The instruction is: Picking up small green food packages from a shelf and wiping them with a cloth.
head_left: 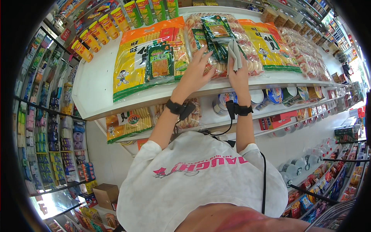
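Note:
My left hand [194, 74] has its fingers spread and stretched toward a pile of small dark green snack packets [217, 29]; its fingertips reach the pile's near left edge. A folded grey cloth [233, 58] is pinched in my right hand [239, 75], just right of the same pile. Beneath the packets lies a large clear bag of wrapped reddish-white snacks [253, 58]. To the left, more green packets [160, 63] rest on a big yellow and orange snack bag [131, 54]. Whether my left fingers grip a packet is hard to make out.
Yellow and green snack cans [101, 31] stand along the back of the white shelf [91, 85]. Another yellow snack bag [266, 42] lies at the right. Lower down are more bags and tubs [274, 94]. Stocked racks [50, 100] line the left, and a cardboard box [106, 195] sits on the floor.

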The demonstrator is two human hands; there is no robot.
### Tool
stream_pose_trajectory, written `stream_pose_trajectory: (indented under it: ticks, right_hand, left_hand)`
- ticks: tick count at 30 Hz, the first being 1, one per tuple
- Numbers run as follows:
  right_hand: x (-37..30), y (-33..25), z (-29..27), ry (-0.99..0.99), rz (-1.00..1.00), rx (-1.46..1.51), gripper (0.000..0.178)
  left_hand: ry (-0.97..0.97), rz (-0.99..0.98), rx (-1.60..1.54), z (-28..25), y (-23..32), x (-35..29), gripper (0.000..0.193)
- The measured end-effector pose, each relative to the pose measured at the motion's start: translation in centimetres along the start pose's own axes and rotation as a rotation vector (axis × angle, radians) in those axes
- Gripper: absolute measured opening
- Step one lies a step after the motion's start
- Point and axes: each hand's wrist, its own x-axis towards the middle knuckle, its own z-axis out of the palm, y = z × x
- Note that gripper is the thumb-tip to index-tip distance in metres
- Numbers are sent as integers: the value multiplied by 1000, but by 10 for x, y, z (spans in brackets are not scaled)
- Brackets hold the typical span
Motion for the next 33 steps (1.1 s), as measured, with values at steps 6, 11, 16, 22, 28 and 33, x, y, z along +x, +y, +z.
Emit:
stream_pose_trajectory:
  ticks: [6, 11, 16, 22, 28, 33]
  right_hand:
    - [-3, 10, 1, -3, -14, 13, 34]
    - [-8, 9, 5, 20, -72, -227, 41]
    - [-8, 9, 3, 24, -42, -179, 41]
    - [-27, -5, -10, 169, 40, 73, 29]
    - [-21, -38, -13, 32, 314, 391, 27]
    - [-10, -30, 0, 60, 111, 244, 28]
  left_hand:
    - [30, 159, 94, 18, -10, 27, 44]
    - [-26, 153, 222, 30, -36, 44, 44]
    - [-43, 139, 302, 33, -47, 51, 47]
    - [-65, 100, 133, 16, -27, 38, 46]
    - [185, -29, -266, -8, 2, 25, 36]
    - [271, -120, -303, -23, 10, 11, 36]
